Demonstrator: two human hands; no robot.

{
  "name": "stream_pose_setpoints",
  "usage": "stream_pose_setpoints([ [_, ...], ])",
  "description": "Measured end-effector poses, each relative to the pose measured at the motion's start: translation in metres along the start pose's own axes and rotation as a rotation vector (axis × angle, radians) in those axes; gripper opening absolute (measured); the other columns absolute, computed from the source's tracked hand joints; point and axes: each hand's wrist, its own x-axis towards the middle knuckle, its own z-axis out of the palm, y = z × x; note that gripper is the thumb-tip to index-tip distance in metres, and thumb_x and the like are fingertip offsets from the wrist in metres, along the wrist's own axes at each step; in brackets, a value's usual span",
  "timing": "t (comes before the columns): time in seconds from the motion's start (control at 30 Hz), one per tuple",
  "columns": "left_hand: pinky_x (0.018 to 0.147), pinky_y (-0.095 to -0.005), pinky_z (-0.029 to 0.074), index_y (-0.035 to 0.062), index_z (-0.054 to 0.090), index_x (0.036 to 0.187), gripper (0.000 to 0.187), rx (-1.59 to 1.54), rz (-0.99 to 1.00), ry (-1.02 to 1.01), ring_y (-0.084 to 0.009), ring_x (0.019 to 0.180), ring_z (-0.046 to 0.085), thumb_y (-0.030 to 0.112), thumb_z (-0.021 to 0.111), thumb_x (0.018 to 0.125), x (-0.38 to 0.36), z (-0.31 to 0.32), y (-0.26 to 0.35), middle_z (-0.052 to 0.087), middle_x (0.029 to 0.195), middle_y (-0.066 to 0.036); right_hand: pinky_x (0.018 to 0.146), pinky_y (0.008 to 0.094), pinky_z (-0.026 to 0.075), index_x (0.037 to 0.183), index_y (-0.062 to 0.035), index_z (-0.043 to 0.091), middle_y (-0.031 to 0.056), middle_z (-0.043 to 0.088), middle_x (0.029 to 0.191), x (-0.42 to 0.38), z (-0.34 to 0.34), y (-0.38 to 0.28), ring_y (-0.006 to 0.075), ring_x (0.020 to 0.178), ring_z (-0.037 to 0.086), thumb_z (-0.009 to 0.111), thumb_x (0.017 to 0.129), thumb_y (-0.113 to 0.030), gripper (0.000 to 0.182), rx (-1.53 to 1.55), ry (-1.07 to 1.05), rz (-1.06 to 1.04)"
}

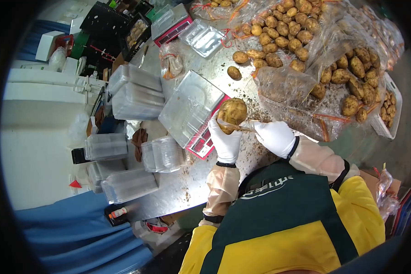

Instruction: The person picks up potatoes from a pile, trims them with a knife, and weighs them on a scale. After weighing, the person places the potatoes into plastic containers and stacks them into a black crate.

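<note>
My left hand (226, 145), in a white glove, is wrapped round a large brown potato (233, 111) above the metal table's edge. My right hand (276, 138), also gloved in white, is closed on the handle of a thin tool (245, 128), whose other end lies against the lower side of the potato. Too little of the tool shows to tell its exact shape. Just left of the potato stands a scale (204, 145) with a pink-red front, and a clear plastic tray (189, 105) rests on it.
Potatoes (282, 29) are heaped at the back right, partly in torn clear bags (285, 86). Stacks of clear containers (137, 93) stand on the left. A white crate (394, 130) holds smaller potatoes at the right. Soil crumbs dot the metal table (173, 189).
</note>
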Motion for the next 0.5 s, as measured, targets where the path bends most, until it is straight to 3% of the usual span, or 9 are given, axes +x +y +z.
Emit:
stream_pose_setpoints([
  [0.1,0.094,-0.0329,0.046,0.0003,0.046,0.128,0.069,-0.422,-0.253,-0.192,-0.0199,0.11,0.055,0.008,0.081,0.069,0.005,-0.006,0.008,0.054,0.121,-0.013,0.053,0.0451,0.05,0.086,-0.0068,0.058,0.0147,0.062,0.063,0.016,-0.012,0.02,0.0327,0.06,0.065,0.049,0.088,-0.016,0.013,0.026,0.051,0.171],
  [0.13,0.096,-0.0323,0.046,0.0007,0.044,0.131,0.071,-0.564,-0.35,-0.259,-0.0184,0.114,0.053,0.003,0.08,0.069,0.005,-0.009,0.012,0.051,0.127,-0.013,0.053,0.045,0.05,0.087,-0.0071,0.059,0.0148,0.062,0.064,0.019,-0.014,0.03,0.0331,0.06,0.065,0.048,0.089,-0.016,0.014,0.008,0.147,0.097],
  [0.2,0.095,-0.0352,0.048,0.0041,0.043,0.134,0.064,-0.804,-0.415,-0.29,-0.02,0.117,0.052,0.007,0.075,0.078,0.005,-0.008,0.01,0.051,0.129,-0.013,0.053,0.0448,0.049,0.088,-0.0087,0.058,0.0142,0.061,0.063,0.016,-0.015,0.022,0.0334,0.06,0.064,0.048,0.089,-0.016,0.012,0.014,0.072,0.161],
  [0.27,0.094,-0.0375,0.049,0.0062,0.043,0.134,0.062,-1.125,-0.493,-0.259,-0.0207,0.117,0.053,0.01,0.073,0.081,-0.001,-0.003,0.003,0.052,0.129,-0.012,0.053,0.0455,0.049,0.089,-0.0098,0.058,0.0142,0.06,0.063,0.006,-0.017,0.011,0.0342,0.059,0.062,0.049,0.089,-0.016,0.011,0.004,-0.029,0.051],
  [0.3,0.089,-0.0384,0.051,0.0103,0.042,0.136,0.055,-1.172,-0.456,-0.293,-0.0223,0.115,0.054,0.028,0.065,0.09,-0.005,0.001,-0.011,0.053,0.129,-0.009,0.053,0.0458,0.048,0.088,-0.0097,0.058,0.0143,0.06,0.063,-0.001,-0.007,0.013,0.0346,0.059,0.062,0.05,0.088,-0.016,0.01,0.095,0.025,-0.004],
  [0.4,0.086,-0.0376,0.051,0.0128,0.041,0.138,0.055,-1.605,-0.676,-0.436,-0.0235,0.116,0.054,0.044,0.054,0.094,-0.002,0.0,-0.028,0.052,0.132,-0.007,0.053,0.047,0.048,0.089,-0.0093,0.055,0.0152,0.06,0.063,0.007,-0.016,0.025,0.0357,0.058,0.061,0.055,0.088,-0.022,0.013,0.118,0.027,0.063],
  [0.43,0.071,-0.033,0.047,0.0142,0.039,0.139,0.063,-1.433,-0.723,-0.31,-0.025,0.118,0.05,0.057,0.044,0.094,-0.004,0.003,-0.021,0.048,0.136,-0.009,0.053,0.0473,0.048,0.089,-0.0086,0.055,0.0157,0.06,0.064,0.013,-0.014,0.031,0.0359,0.058,0.061,0.055,0.088,-0.022,0.014,0.09,0.081,0.101],
  [0.5,0.07,-0.0332,0.047,0.0139,0.04,0.139,0.063,-1.367,-0.702,-0.317,-0.0243,0.117,0.05,0.057,0.046,0.093,-0.003,0.008,-0.019,0.049,0.135,-0.009,0.054,0.047,0.048,0.09,-0.0083,0.055,0.0156,0.06,0.063,0.011,-0.006,0.028,0.0358,0.059,0.061,0.055,0.088,-0.022,0.014,0.109,0.077,0.059],
])
